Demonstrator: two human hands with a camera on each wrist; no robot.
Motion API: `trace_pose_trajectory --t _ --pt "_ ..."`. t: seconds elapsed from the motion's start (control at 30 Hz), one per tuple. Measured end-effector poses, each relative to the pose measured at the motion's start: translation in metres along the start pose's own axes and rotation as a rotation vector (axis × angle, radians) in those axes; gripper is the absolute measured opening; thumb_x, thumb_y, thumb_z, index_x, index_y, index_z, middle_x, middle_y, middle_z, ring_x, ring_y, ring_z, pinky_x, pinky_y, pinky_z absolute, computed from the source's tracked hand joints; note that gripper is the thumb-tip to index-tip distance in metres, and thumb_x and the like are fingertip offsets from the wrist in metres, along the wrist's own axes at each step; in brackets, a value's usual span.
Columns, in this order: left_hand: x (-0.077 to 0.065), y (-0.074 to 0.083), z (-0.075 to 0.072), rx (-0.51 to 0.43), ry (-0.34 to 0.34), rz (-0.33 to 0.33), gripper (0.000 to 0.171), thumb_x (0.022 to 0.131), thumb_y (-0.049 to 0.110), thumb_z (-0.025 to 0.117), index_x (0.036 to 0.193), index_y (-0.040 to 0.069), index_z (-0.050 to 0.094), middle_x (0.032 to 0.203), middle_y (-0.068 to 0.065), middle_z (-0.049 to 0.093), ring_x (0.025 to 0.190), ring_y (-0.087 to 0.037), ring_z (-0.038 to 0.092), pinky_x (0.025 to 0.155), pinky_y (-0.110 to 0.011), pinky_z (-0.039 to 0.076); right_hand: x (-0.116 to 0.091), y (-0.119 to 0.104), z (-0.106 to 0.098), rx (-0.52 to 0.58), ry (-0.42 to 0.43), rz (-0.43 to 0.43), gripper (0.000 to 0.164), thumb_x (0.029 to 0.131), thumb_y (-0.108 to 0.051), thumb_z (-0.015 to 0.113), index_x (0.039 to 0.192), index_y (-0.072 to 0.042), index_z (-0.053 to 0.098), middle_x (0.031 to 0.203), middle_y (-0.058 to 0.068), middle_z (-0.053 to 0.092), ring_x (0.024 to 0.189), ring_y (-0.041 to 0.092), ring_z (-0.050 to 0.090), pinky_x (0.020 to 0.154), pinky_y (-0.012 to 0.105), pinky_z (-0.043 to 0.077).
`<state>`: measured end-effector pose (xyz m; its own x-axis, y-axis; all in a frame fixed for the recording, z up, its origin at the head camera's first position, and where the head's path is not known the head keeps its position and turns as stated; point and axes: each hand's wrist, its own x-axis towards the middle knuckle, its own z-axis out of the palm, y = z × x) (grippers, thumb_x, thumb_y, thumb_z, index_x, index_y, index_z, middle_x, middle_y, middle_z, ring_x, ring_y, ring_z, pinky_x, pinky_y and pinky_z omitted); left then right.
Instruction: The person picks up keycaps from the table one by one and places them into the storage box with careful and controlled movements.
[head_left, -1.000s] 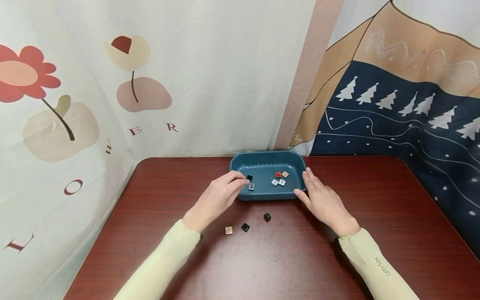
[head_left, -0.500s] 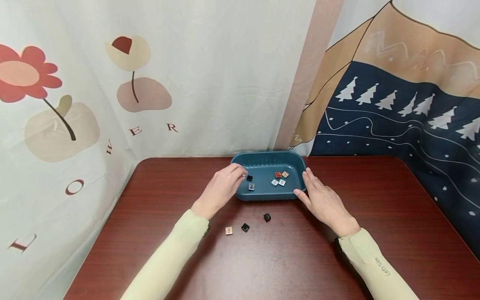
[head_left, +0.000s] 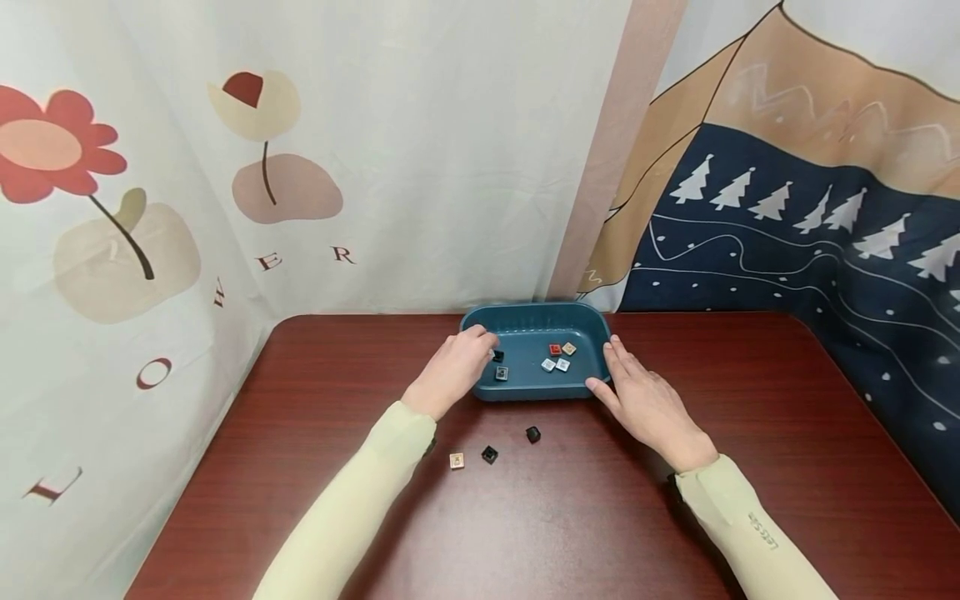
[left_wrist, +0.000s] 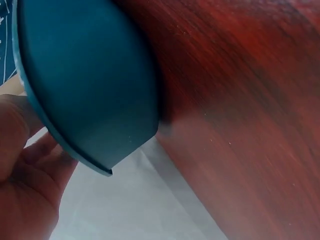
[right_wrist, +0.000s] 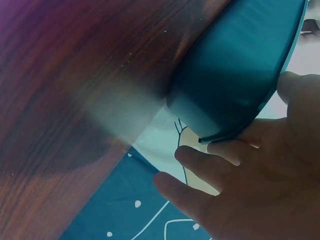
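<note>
Over the left end of the blue tray [head_left: 544, 393], my left hand [head_left: 453, 368] has its fingers bent and pinches a small pale keycap, mostly hidden by the fingertips. In the left wrist view the tray's wall [left_wrist: 95, 85] covers what lies beyond my fingers [left_wrist: 45, 160]. My right hand [head_left: 651, 402] rests against the tray's right end, fingers straight, thumb near the front corner. In the tray lie a black keycap [head_left: 498, 356], a grey keycap [head_left: 502, 374], a red keycap [head_left: 555, 349], a beige keycap [head_left: 569, 348] and two white keycaps [head_left: 548, 365].
On the brown table [head_left: 600, 517], in front of the tray, are a beige keycap [head_left: 457, 461], an upturned black keycap [head_left: 490, 454] and another black keycap [head_left: 533, 434]. A printed curtain [head_left: 420, 167] hangs right behind the table's back edge.
My left hand has shifted slightly up and to the right, over the tray's left end, with the fingers staying bent. My right hand and the keycaps on the table keep their places.
</note>
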<state>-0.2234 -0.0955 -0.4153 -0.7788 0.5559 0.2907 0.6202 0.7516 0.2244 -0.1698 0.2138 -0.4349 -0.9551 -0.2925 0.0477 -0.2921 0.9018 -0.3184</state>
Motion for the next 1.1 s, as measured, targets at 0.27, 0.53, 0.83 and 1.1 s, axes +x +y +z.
trace_pose_trajectory --t 0.27,0.53,0.83,1.1 --pt "0.009 0.003 0.008 0.086 -0.095 -0.066 0.013 0.097 -0.002 0.069 0.106 0.002 0.078 0.096 -0.013 0.069 0.085 -0.024 0.071 0.071 -0.032 0.06 0.0 -0.001 0.001 -0.004 -0.013 0.005 0.079 0.107 -0.046 0.053 0.161 0.006 0.026 0.169 0.024 0.019 0.15 0.045 0.03 0.112 0.066 0.035" --pt "0.018 0.004 0.008 0.102 -0.159 -0.09 0.012 0.097 -0.003 0.068 0.101 0.002 0.079 0.09 -0.013 0.069 0.08 -0.023 0.07 0.069 -0.032 0.06 0.0 0.0 0.001 -0.006 -0.01 0.005 0.079 0.107 -0.047 0.052 0.161 0.006 0.026 0.168 0.024 0.02 0.151 0.045 0.03 0.112 0.066 0.034" --pt "0.018 0.003 0.008 0.146 -0.152 -0.073 0.014 0.097 -0.002 0.069 0.107 0.003 0.078 0.095 -0.013 0.07 0.086 -0.024 0.071 0.074 -0.034 0.061 0.0 -0.001 0.001 -0.003 -0.012 0.005 0.08 0.107 -0.047 0.052 0.161 0.006 0.026 0.169 0.024 0.019 0.151 0.045 0.029 0.113 0.066 0.033" --pt "0.01 0.004 -0.002 0.158 -0.005 -0.004 0.019 0.096 0.004 0.074 0.114 0.003 0.077 0.108 -0.012 0.071 0.096 -0.025 0.072 0.076 -0.036 0.061 0.0 -0.002 0.0 -0.001 -0.01 0.009 0.079 0.107 -0.045 0.053 0.161 0.006 0.025 0.169 0.024 0.019 0.151 0.045 0.029 0.113 0.065 0.033"
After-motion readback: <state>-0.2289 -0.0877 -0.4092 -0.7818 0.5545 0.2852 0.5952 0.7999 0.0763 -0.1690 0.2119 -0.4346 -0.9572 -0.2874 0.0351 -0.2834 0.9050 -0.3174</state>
